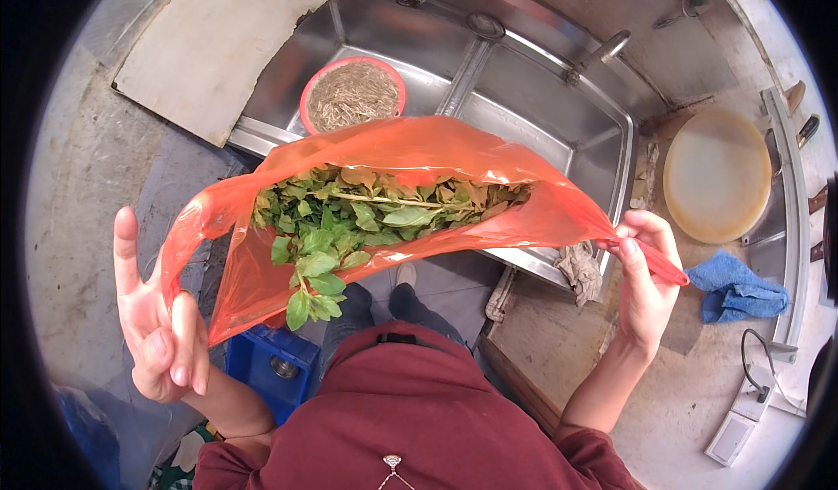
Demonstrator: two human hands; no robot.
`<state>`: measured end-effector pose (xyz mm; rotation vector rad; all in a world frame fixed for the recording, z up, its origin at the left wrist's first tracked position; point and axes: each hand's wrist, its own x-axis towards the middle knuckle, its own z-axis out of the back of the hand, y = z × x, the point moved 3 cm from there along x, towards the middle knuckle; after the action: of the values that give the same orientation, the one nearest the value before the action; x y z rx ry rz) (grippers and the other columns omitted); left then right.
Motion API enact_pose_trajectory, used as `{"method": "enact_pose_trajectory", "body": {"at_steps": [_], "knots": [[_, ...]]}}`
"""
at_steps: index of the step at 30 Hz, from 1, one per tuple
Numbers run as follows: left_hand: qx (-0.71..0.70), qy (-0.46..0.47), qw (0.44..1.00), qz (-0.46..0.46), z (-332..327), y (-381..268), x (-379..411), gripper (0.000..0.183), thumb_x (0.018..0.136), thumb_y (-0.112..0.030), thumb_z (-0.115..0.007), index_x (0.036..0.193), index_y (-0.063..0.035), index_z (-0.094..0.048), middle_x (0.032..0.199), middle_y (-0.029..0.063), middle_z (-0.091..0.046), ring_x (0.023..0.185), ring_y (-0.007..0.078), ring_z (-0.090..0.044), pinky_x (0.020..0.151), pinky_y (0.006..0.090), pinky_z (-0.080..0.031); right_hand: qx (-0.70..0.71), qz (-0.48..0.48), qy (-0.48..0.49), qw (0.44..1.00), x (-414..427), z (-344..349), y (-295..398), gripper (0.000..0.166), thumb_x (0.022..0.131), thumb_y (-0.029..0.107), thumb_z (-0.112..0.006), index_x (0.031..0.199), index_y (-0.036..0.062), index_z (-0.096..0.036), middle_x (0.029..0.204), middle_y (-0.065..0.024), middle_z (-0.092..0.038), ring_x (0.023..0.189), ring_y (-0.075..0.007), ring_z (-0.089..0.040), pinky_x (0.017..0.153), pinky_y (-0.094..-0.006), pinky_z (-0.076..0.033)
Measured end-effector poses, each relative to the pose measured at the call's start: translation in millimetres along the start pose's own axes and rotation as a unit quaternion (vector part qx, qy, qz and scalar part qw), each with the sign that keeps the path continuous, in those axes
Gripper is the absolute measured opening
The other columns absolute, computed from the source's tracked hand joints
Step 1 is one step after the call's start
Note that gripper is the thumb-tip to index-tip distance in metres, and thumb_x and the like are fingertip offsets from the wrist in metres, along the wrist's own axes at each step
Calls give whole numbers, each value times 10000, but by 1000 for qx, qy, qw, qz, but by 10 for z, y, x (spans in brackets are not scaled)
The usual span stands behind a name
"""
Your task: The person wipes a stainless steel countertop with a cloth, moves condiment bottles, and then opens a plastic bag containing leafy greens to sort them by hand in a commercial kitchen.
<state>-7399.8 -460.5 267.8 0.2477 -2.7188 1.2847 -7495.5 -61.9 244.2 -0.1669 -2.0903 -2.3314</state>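
A red translucent plastic bag (432, 143) stretches between my two hands with its mouth spread wide. Leafy green herb stems (406, 218) fill it, and one sprig hangs out over the near rim. My left hand (160, 339) has a bag handle looped over it; the index finger points up while the other fingers curl in. On the other side, my right hand (645, 274) pinches the opposite handle between thumb and fingers, and a twisted end sticks out past them. The bag's underside is hidden.
Beyond the bag is a stainless steel double sink (524, 123), with a red basin (303, 107) of thin pale strands (357, 94) in its left bowl. A round chopping board (717, 176), a blue cloth (740, 290) and a crumpled rag (579, 273) lie to the right. A blue crate (268, 365) stands below left.
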Motion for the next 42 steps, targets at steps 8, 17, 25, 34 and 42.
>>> {"method": "enact_pose_trajectory", "body": {"at_steps": [8,17,25,34,42], "knots": [[-15,-8,1000,-9,-31,4,-73,909,752,106,-518,1382,-64,113,1366,371,-82,470,114,-507,324,191,-448,141,45,47,988,10,102,-164,75,749,43,-570,773,5,-511,847,-81,-492,798,-154,-455,766,-285,-375],[-16,28,999,-12,-81,35,-75,940,742,95,-550,1381,-63,121,1365,374,-82,465,111,-503,327,182,-437,-7,94,-19,995,-155,-85,-254,184,768,-106,-519,731,46,-421,802,-40,-426,612,-72,-444,570,-208,-394],[-25,18,999,-26,-71,32,-51,915,758,90,-543,1387,-64,105,1378,352,-92,474,110,-479,315,170,-391,-104,-161,164,968,-156,271,-46,99,779,-15,-600,874,-44,-598,595,-12,-551,461,-32,-433,402,-181,-310],[52,-34,996,-68,-15,-86,48,703,822,22,-463,1373,36,-26,1275,353,-336,460,57,-427,354,133,-390,306,92,179,930,-95,99,593,420,785,-23,-508,1180,-84,-380,798,-241,-511,358,-64,-359,300,-169,-358],[679,-227,624,-312,-567,-130,253,212,825,-56,-555,1024,2,-598,895,67,-620,865,147,-577,799,260,-440,211,157,275,925,-90,-263,721,732,752,-7,-460,1367,-47,-65,1139,-406,-353,368,-74,-398,319,-175,-373]]}}
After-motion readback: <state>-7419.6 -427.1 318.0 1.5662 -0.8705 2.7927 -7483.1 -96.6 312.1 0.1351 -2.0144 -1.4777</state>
